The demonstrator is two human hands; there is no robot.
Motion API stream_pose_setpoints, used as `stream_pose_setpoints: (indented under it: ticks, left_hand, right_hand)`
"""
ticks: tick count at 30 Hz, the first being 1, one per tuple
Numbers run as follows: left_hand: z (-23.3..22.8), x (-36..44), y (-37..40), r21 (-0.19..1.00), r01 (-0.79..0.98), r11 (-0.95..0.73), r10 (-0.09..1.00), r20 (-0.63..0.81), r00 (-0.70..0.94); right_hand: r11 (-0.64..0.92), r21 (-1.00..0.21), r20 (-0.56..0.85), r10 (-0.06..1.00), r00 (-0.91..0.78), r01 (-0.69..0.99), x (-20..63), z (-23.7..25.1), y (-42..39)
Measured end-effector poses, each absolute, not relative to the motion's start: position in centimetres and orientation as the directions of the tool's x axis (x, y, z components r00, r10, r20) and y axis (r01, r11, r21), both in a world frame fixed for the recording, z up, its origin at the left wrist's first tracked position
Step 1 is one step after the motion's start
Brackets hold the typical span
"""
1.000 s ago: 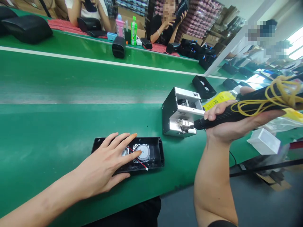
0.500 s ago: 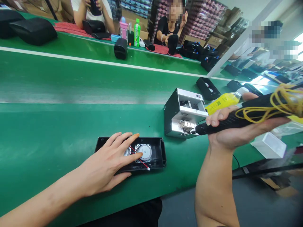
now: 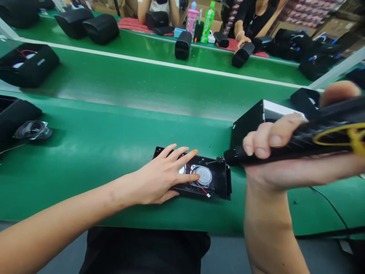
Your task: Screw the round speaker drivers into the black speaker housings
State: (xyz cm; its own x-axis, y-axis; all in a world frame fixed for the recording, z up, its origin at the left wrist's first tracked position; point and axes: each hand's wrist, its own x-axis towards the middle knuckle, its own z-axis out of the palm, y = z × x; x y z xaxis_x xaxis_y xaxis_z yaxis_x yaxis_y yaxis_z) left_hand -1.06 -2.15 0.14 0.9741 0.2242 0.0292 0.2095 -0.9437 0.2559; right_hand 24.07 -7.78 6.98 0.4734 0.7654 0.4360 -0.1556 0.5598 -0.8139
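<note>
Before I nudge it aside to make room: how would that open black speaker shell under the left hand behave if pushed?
The speaker shell lies flat and low on the green belt, so it would probably slide, not tip. Its loose red wire may snag. The left hand pressing it resists movement.

Green bottle [image 3: 208, 22] and pink bottle [image 3: 191, 19] stand across the belt [image 3: 114, 99].

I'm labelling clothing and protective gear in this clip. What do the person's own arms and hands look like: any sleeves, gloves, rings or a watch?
Both forearms are bare as far as the picture shows, with no sleeve in view. The left hand and the right hand wear no gloves. No ring, watch or wristband shows on either. The fingers have short, unpainted nails.
</note>
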Motion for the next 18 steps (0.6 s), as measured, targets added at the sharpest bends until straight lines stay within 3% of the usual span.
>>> stream_pose_setpoints:
  ticks: [2,7,18]
  left_hand:
    - [-0.1,-1.1,-2.2,0.255,0.214,-0.943,0.23,0.035,0.973]
    - [-0.1,-0.9,-2.0,0.269,0.215,-0.939,0.234,0.039,0.971]
    - [0.4,-0.6,-1.7,0.262,0.21,-0.942,0.226,0.034,0.973]
  right_hand:
    - [0.605,-0.78,0.496,0.753,0.433,-0.161,22.1,6.3,-6.4]
    - [0.564,-0.794,0.429,0.784,0.449,-0.225,19.8,4.4,-4.5]
    - [0.557,-0.791,0.436,0.804,0.405,-0.252,19.0,3.0,-3.8]
